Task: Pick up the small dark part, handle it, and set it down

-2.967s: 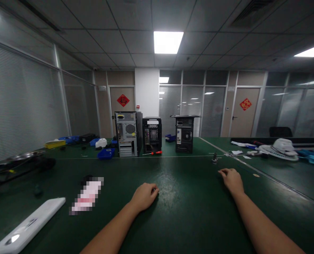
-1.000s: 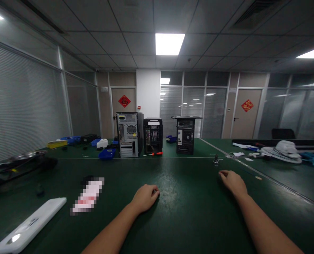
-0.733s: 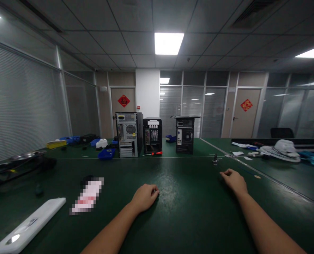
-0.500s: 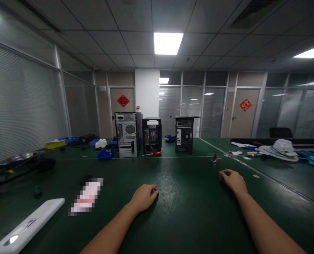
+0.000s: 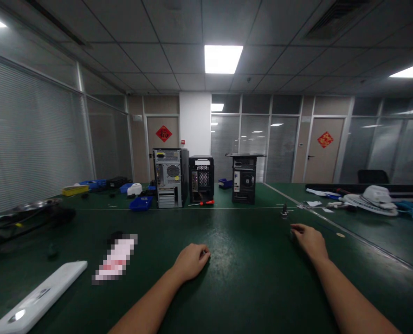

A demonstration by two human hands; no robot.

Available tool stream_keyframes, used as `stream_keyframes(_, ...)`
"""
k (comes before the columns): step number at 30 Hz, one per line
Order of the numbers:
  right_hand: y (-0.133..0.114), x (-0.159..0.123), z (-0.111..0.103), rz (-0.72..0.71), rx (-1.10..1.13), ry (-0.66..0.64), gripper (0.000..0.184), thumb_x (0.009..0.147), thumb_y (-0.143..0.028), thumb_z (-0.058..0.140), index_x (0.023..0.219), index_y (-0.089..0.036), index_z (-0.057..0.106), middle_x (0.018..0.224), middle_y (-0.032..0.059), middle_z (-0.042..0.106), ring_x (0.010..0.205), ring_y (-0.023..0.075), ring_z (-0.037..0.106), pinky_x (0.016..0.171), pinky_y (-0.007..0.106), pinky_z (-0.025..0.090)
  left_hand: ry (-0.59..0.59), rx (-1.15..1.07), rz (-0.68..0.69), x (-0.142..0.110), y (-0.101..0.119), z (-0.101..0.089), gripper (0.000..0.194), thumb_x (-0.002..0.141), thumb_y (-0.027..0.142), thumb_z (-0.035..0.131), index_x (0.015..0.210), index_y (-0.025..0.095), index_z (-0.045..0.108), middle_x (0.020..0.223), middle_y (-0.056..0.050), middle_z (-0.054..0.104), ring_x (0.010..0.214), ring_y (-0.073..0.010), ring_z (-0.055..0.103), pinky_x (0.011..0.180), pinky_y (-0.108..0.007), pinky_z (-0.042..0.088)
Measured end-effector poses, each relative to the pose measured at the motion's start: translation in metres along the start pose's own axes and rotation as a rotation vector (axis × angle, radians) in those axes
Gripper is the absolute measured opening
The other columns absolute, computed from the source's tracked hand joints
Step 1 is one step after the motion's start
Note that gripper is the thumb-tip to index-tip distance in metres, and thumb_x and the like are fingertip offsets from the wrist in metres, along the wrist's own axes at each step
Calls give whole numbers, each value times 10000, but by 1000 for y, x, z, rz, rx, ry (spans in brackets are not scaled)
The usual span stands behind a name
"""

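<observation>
My left hand [image 5: 192, 260] rests on the green tabletop [image 5: 241, 287] with its fingers curled together; whatever they may hold is hidden. Further right, my right hand [image 5: 310, 242] is closed in a pinch at the table. A small dark patch shows under its fingertips, too unclear to name. Just beyond that hand stands a small metal piece [image 5: 284, 212], upright. A red-handled screwdriver [image 5: 206, 202] lies farther back, in front of the middle black computer case [image 5: 202, 178], well apart from both hands.
A grey computer case [image 5: 170, 178] and another black case [image 5: 243, 181] flank the middle one. Blue bins [image 5: 141, 203] sit at the back left. Near left lie a long white object [image 5: 39, 297] and a blurred-out pink item [image 5: 118, 260]. A white fan-like part [image 5: 371, 202] lies right.
The whole view has shifted slightly, so everything appears a little farther right and lower. Both hands keep nearly the same pose and place on the table.
</observation>
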State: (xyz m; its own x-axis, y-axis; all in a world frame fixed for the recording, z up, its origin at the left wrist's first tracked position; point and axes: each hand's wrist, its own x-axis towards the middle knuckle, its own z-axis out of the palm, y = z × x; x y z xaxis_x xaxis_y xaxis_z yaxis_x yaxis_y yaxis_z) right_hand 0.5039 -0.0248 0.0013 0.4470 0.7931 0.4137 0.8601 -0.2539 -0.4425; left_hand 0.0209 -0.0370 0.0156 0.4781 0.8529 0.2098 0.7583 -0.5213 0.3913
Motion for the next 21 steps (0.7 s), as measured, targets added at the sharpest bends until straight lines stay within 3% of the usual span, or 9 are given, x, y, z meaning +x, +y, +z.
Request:
stream_keyframes(10, -2, -4, -2, -85, -83, 10, 429, 944, -388, 443, 1251, -257, 712, 1256, 78, 699, 1067, 274, 666, 814, 360, 507, -13, -1, -3, -2, 3, -5, 305, 962, 389, 480, 1006, 234, 738, 971, -55, 762, 871, -214, 691, 710, -273, 433)
stream_keyframes(21, -7, -3, -3, -95, -131, -15, 436, 952, -378, 442, 1235, -183, 710, 1243, 116, 690, 1100, 278, 654, 899, 377, 518, -4, -9, 16, -2, -2, -1, 292, 960, 392, 489, 1006, 235, 731, 944, -45, 754, 842, -202, 684, 691, -271, 417)
